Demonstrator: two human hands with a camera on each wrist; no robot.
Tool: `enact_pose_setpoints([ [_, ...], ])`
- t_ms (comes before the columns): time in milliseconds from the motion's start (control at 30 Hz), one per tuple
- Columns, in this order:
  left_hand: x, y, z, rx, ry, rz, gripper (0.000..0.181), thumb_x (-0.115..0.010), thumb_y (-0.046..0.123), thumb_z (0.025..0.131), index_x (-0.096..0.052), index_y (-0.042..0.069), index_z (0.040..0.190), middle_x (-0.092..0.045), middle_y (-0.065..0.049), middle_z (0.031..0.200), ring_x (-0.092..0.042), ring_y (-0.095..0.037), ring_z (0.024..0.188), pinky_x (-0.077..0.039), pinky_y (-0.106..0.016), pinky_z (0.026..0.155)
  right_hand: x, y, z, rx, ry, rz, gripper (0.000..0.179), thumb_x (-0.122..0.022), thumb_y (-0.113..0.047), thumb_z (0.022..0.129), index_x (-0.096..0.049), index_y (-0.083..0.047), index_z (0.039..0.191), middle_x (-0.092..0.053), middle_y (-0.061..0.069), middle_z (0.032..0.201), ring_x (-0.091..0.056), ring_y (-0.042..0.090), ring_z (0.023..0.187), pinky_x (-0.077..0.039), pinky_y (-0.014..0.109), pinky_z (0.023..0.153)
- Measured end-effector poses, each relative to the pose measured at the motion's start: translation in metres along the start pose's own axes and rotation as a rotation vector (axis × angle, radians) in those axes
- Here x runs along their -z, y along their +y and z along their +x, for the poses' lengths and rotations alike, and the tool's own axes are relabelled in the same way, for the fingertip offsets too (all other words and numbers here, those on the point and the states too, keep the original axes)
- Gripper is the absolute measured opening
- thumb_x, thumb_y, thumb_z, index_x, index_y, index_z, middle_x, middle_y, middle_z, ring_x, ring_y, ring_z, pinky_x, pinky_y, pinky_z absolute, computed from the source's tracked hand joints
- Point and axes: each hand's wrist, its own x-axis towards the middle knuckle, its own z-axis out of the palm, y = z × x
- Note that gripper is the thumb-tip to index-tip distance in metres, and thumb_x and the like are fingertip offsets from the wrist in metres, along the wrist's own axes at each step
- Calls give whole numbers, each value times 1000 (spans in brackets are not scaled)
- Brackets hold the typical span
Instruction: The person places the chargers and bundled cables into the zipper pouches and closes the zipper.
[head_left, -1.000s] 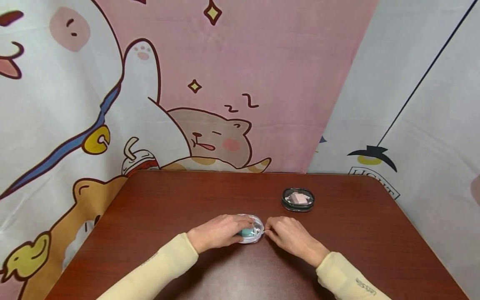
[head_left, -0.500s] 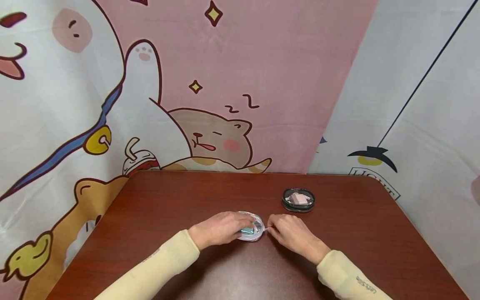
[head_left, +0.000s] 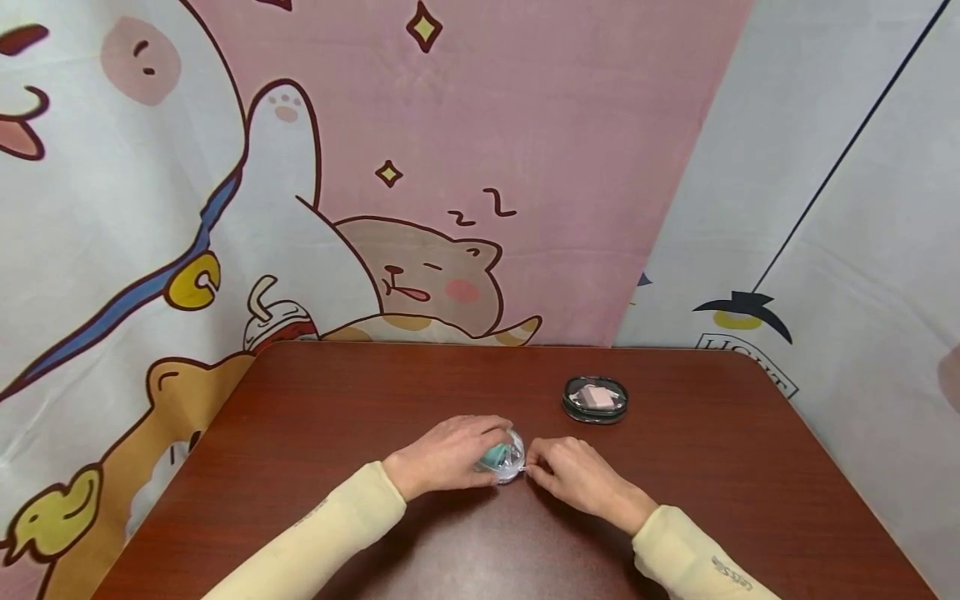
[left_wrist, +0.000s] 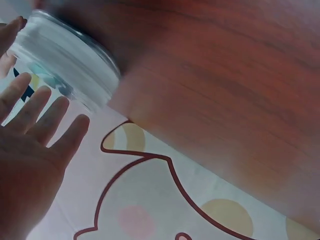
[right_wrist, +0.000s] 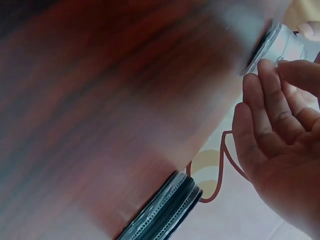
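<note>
A small round clear pouch with a white edge (head_left: pixel 512 475) lies on the table in the head view, something teal showing inside it. My left hand (head_left: pixel 447 457) grips it from the left, thumb on the near side and fingers over the far side. The left wrist view shows the pouch's pale side wall (left_wrist: pixel 75 60) beyond the spread fingers (left_wrist: pixel 54 120). At the pouch's right edge my right hand (head_left: pixel 577 477) pinches a small pull, apparently the zipper pull, between thumb and forefinger. In the right wrist view those fingertips partly hide the pouch (right_wrist: pixel 287 47).
Behind and right of my hands stands a black-edged clear oval pouch (head_left: pixel 595 417) with a pale pink item inside; its zipper teeth show in the right wrist view. The brown table (head_left: pixel 360 392) ends at a cartoon-printed cloth (head_left: pixel 585 167).
The pouch first shifts slightly away, then back and a little left, tilting in my left hand. My left hand moves slightly right over it; my right hand stays at its edge.
</note>
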Motion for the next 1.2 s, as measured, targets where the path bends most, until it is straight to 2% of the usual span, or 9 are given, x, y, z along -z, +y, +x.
enact_pose_setpoints([
  [167,0,4,5,-39,22,16,44,-80,41,91,-69,18,128,-63,-3,139,-60,-18,127,-46,-36,109,-1,-1,0,8,-3,24,17,-78,-14,92,-66,-23,85,-58,-19,76,-50,-2,64,-44,23,56],
  [367,1,4,4,-37,-14,-6,42,-76,36,96,-69,17,131,-62,-4,142,-57,-20,131,-47,-34,108,-2,-2,0,23,-1,27,17,-78,-13,92,-65,-24,85,-58,-19,76,-50,-2,64,-44,23,56],
  [533,2,4,2,-62,-47,11,39,-73,33,99,-71,17,134,-62,-1,143,-54,-18,135,-49,-34,106,-2,-3,0,35,9,-6,17,-78,-14,91,-65,-23,85,-58,-19,77,-51,-2,64,-45,23,56],
  [733,4,5,0,-88,-92,31,38,-71,31,100,-71,18,135,-62,1,144,-52,-19,138,-45,-38,111,-1,-2,-1,31,26,-46,19,-78,-13,91,-64,-23,83,-56,-18,74,-48,-2,61,-43,22,53],
  [1000,4,2,-3,-115,-88,7,35,-72,30,100,-72,19,133,-61,0,145,-53,-20,138,-45,-38,111,-1,2,1,33,64,-98,21,-79,-13,89,-63,-22,81,-57,-16,74,-50,0,61,-43,23,52],
  [1200,4,0,-4,-136,-102,-7,34,-72,30,99,-74,21,132,-61,1,146,-52,-22,137,-50,-36,104,-3,7,6,11,59,-119,19,-80,-13,89,-64,-21,83,-60,-14,75,-50,0,61,-43,23,52],
])
